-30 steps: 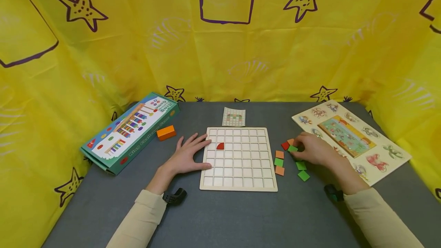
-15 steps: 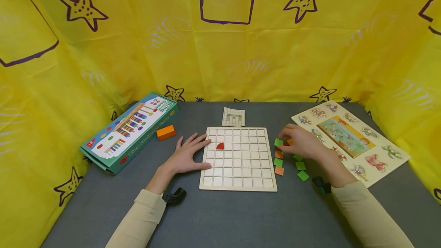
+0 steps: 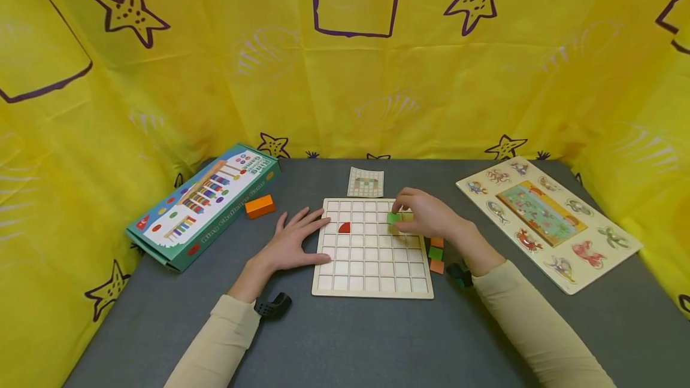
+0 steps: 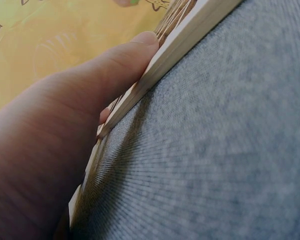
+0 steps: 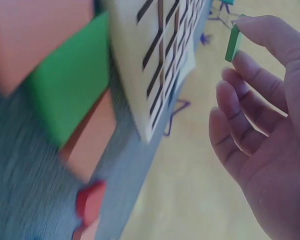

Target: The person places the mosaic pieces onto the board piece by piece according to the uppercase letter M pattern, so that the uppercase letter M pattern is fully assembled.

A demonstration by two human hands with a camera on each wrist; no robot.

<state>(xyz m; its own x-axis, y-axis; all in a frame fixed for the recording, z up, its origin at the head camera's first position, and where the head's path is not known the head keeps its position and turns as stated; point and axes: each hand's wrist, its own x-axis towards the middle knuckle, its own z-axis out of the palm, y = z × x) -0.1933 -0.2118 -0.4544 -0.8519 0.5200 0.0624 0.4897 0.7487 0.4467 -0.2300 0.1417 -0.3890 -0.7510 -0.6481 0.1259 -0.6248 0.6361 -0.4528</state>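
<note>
Left hand [image 3: 293,244]: your flat, open fingers rest on the board's [image 3: 372,283] left edge; press firmly.
Right hand [image 3: 428,215]: you pinch a green tile [image 3: 394,218] over the upper-right cells; lower it level and square.
Spare tiles [image 3: 436,253]: beside your right wrist.

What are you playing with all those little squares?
A person is working at a wooden grid board on a grey table. Their right hand pinches a green tile over the board's upper right part. Their left hand rests flat on the board's left edge. One red piece sits in the grid, and a few spare tiles lie beside the board's right edge.
</note>
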